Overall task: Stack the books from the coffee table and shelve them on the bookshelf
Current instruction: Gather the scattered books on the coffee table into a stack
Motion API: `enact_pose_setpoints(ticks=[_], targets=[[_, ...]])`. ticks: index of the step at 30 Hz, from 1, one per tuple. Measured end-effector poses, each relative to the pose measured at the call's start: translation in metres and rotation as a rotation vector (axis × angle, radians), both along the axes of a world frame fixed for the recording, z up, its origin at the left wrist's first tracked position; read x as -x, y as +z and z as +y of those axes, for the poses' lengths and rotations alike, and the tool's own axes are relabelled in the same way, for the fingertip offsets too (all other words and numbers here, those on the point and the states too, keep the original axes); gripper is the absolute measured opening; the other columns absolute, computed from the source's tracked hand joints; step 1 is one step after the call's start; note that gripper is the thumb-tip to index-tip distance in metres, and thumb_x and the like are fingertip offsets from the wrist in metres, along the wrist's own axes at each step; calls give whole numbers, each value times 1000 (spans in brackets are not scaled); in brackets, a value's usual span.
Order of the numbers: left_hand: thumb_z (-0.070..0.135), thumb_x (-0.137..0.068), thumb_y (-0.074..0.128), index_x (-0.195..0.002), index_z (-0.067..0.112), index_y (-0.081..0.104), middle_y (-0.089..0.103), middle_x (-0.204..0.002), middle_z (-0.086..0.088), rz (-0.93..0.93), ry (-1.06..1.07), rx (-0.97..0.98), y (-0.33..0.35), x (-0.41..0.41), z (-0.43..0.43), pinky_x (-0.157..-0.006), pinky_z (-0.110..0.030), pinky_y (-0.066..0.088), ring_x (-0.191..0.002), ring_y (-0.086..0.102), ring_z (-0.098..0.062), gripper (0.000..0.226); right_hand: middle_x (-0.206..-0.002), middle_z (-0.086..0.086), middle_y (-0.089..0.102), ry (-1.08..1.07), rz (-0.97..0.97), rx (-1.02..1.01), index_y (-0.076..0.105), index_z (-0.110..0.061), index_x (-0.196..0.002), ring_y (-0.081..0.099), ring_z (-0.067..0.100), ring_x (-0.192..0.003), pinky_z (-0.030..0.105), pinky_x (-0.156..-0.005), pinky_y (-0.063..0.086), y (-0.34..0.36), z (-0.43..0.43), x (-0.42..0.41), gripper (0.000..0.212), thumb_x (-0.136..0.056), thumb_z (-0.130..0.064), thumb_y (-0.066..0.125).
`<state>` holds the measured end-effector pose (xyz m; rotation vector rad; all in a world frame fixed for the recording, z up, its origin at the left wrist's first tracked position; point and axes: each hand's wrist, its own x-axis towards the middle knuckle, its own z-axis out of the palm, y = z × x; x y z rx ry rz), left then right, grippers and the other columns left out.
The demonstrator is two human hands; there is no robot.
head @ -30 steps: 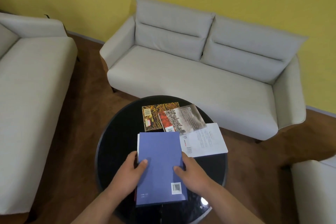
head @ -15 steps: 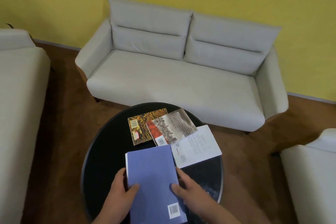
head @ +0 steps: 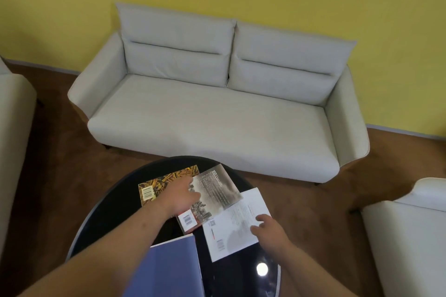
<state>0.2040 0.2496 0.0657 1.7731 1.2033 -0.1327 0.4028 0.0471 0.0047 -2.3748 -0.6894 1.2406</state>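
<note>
On the round black coffee table (head: 115, 214) lie several books. A blue book (head: 169, 270) rests at the near edge, on top of another book whose white edge shows. A yellow-patterned book (head: 154, 188) lies at the far left, with a grey and red book (head: 217, 190) overlapping it. A white book (head: 234, 222) lies to the right. My left hand (head: 181, 196) reaches over the yellow book, its fingers touching the grey and red book. My right hand (head: 268, 226) rests with loose fingers on the white book's right edge. The bookshelf is out of view.
A light grey two-seat sofa (head: 212, 108) stands behind the table against a yellow wall. Another sofa (head: 12, 132) is at the left edge and an armchair (head: 410, 236) at the right. Brown floor surrounds the table.
Both hands have let go of the blue book and reached forward. The left hand now touches the grey and red book, the right lies on the white one. The view tilted up.
</note>
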Motion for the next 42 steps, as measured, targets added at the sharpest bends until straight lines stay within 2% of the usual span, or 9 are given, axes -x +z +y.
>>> enact_pose_setpoints(ticks=[2, 6, 11, 16, 23, 26, 29, 34, 42], targets=[[23, -87, 67, -107, 22, 62, 70, -104, -1, 90, -9, -11, -20, -12, 13, -85, -39, 59, -91, 69, -15, 20, -140, 6, 55, -31, -60, 44, 48, -19, -141, 57, 17, -108, 18, -76, 51, -12, 4, -18, 47, -97, -29, 61], [37, -90, 64, -126, 16, 54, 62, -122, -5, 338, -48, -145, -53, -20, 26, -100, -42, 50, -112, 60, -22, 43, -125, 4, 63, 2, -152, 142, 54, -21, -126, 66, 22, -103, 34, -91, 60, -30, 6, -40, 37, -95, -36, 64], [50, -93, 55, -150, 14, 32, 34, -153, -14, 535, -123, -131, -76, -25, 31, -116, -53, 31, -142, 32, -37, 71, -130, 2, 58, 32, -110, 199, 47, -20, -134, 58, 16, -97, 20, -77, 50, -52, 4, -47, 47, -95, -39, 65], [60, -76, 71, -137, 20, 43, 46, -139, -11, 598, -73, -183, -76, -27, 37, -103, -48, 45, -129, 47, -35, 78, -134, 5, 54, 1, -180, 271, 45, -19, -136, 58, 24, -115, 34, -99, 53, -65, 5, -45, 60, -90, -51, 66], [68, -70, 70, -95, 25, 65, 66, -99, 3, 649, -80, -218, -68, -27, 42, -86, -33, 51, -96, 63, -18, 50, -130, 3, 59, -55, -154, 217, 53, -19, -129, 59, 18, -100, 29, -88, 54, -73, -12, -52, 47, -90, -35, 74], [59, -75, 72, -98, 23, 65, 66, -103, 1, 594, -53, -164, -69, -26, 39, -92, -38, 52, -100, 63, -19, 44, -124, 2, 65, -71, -145, 167, 59, -20, -121, 55, 12, -87, 21, -76, 48, -73, -16, -59, 32, -92, -27, 72], [46, -81, 73, -93, 23, 67, 69, -92, 2, 490, 14, -82, -71, -26, 37, -75, -32, 54, -84, 65, -15, 27, -119, 3, 65, -102, -173, 197, 54, -22, -109, 55, 11, -81, 20, -72, 52, -72, -15, -52, 23, -93, -30, 69], [46, -85, 69, -88, 25, 64, 69, -88, 4, 475, -25, -103, -64, -32, 32, -69, -30, 53, -81, 66, -14, 21, -113, 4, 57, -191, -175, 326, 52, -17, -109, 60, 21, -101, 32, -85, 55, -72, -15, -33, 55, -79, -56, 76], [43, -87, 70, -89, 24, 62, 71, -86, 4, 377, -25, -62, -59, -38, 28, -66, -30, 53, -79, 69, -13, 20, -107, 8, 63, -477, 105, 105, 56, -14, -101, 64, 23, -94, 28, -63, 58, -66, -40, -58, 17, -98, -28, 64]])
